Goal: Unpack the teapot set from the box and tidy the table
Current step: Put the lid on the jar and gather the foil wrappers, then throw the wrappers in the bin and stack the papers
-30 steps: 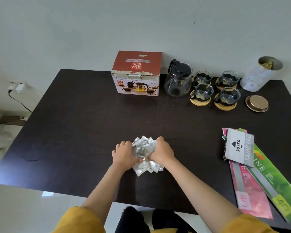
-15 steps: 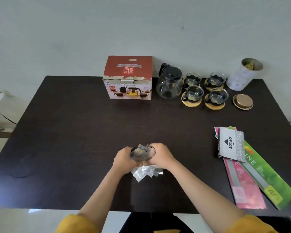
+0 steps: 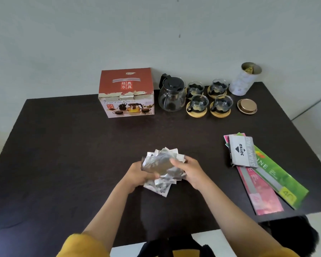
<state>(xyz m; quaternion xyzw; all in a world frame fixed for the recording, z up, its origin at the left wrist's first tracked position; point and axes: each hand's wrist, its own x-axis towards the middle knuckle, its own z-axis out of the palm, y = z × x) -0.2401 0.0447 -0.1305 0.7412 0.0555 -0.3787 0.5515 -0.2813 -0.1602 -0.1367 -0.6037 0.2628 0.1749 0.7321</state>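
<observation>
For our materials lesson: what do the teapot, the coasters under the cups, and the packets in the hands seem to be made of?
Teapot: clear glass, since the table shows through it, with a black lid, probably plastic. Coasters: pale tan discs, likely wood or bamboo. Packets: shiny, creased silver foil, held by the left hand and right hand.

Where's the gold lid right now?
In the head view the gold lid lies flat on the table at the far right, just in front of the open white tin and right of the cups.
</observation>
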